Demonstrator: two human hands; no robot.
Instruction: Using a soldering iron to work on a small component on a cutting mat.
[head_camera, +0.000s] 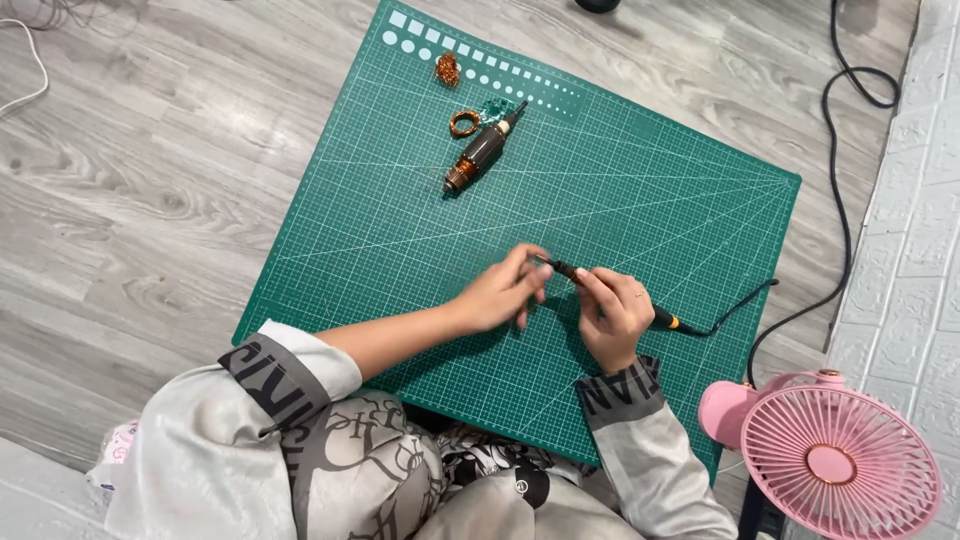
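Right grip clamped round the soldering iron, left fingers pinching its tip

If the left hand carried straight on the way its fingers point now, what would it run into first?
The left hand points rightward at the soldering iron tip, which its fingertips seem to touch already; just beyond is the right hand gripping the iron. Depth is unclear.

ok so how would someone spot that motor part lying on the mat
Start at the green cutting mat on the grey wood floor and look to its far end, away from the hands. There lies a dark cylinder with a copper band at one end and a thin shaft at the other. Unlike the small copper wire ring beside it, it is long and mostly black.
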